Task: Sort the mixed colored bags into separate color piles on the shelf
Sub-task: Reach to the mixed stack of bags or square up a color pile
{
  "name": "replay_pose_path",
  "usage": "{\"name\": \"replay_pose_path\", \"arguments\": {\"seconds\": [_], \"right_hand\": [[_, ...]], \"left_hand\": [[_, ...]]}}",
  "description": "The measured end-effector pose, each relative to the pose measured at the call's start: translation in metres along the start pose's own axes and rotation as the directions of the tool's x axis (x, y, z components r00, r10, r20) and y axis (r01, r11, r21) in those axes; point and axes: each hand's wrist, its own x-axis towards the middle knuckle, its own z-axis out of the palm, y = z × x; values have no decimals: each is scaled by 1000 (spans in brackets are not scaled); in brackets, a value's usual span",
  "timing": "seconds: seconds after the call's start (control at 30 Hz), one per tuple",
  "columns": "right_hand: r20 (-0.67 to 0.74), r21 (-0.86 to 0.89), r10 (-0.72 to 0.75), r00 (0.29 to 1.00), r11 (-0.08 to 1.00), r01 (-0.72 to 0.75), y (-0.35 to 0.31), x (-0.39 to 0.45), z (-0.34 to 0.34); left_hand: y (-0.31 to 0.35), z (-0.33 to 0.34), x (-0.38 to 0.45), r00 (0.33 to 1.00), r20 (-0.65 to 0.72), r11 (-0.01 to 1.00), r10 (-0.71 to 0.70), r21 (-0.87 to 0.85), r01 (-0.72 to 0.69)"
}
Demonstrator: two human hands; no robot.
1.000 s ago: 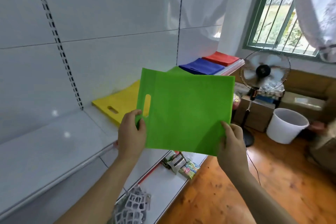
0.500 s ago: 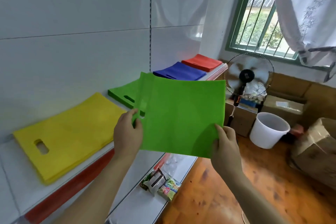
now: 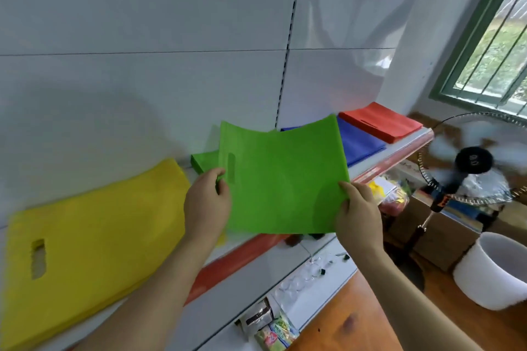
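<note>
Carried farther over the shelf [image 3: 399, 151] than a moment ago, green bag [image 3: 282, 179] is now hanging above green pile [image 3: 204, 161], between yellow pile [image 3: 94, 239] and blue pile [image 3: 359, 142]. Left hand [image 3: 206, 204] is pinching its handle edge; right hand [image 3: 358, 214] is pinching the opposite corner.

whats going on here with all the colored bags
A person is sorting flat bags by color along a white shelf. Both hands hold one green bag above the shelf: the left hand pinches it near the handle slot, the right hand holds its lower right corner. It hangs over the green pile, not yet laid down. A yellow pile lies to the left; a blue pile and a red pile lie to the right.
</note>
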Motion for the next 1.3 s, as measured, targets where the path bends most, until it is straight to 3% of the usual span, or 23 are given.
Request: {"name": "replay_pose_path", "arguments": {"seconds": [0.27,0.53,1.0,1.3], "right_hand": [[174,92,-189,967,980,175,26,93,60],[429,82,-386,817,917,390,36,152,95],[546,-22,-384,745,882,471,37,167,128],[628,-55,-354,693,868,494,35,165,126]], "left_hand": [[4,33,11,983,-122,964,-137,211,161],[19,60,9,942,-211,811,-262,480,333],[7,81,11,915,-152,568,-373,743,355],[0,83,13,918,-121,543,-379,774,326]]}}
